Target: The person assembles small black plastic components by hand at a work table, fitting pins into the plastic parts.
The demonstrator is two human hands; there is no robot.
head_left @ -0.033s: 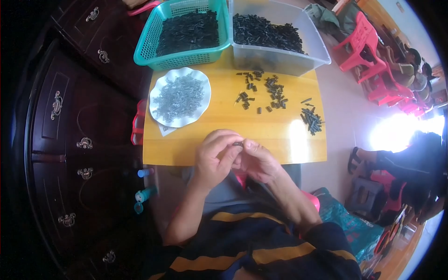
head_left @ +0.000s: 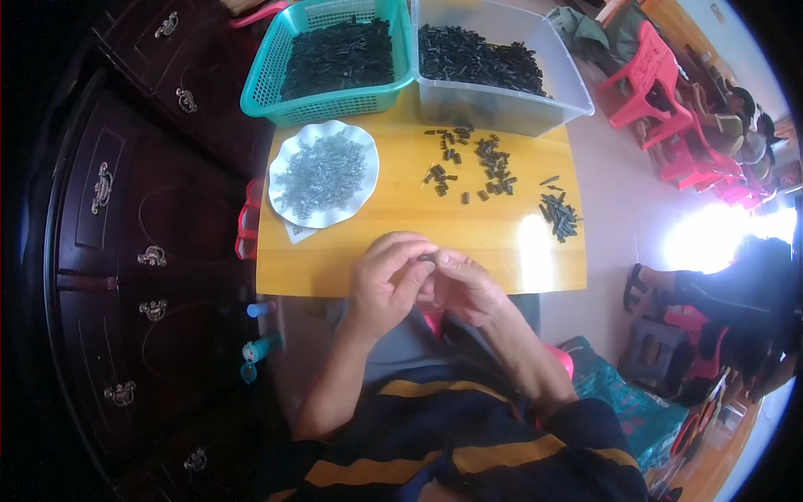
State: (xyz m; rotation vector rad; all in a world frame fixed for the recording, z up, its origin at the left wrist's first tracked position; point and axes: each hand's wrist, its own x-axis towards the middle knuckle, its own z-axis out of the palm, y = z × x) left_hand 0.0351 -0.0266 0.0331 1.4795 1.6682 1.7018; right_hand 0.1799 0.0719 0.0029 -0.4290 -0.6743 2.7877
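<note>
Left hand (head_left: 387, 280): thumb and index finger closed in a pinch on a small dark piece (head_left: 427, 258). Right hand (head_left: 466, 289): fingers curled in, thumb tip right beside the piece; whether it also grips cannot be told, since its fingertips are partly hidden. The piece sits between the two hands, over the near edge of the yellow table (head_left: 393, 201).

On the table, left side: a white plate (head_left: 372, 174) with a wavy rim, heaped with clear pieces (head_left: 322, 176); a slip of paper (head_left: 299, 236) shows from under its near edge. Far side: a teal basket (head_left: 335, 109) on the left and a clear bin (head_left: 502, 109) on the right, both holding many black pieces. Nearer than the bin: short dark pieces (head_left: 493, 161), scattered loosely. Right edge: a small pile of thin dark sticks (head_left: 559, 217)
</note>
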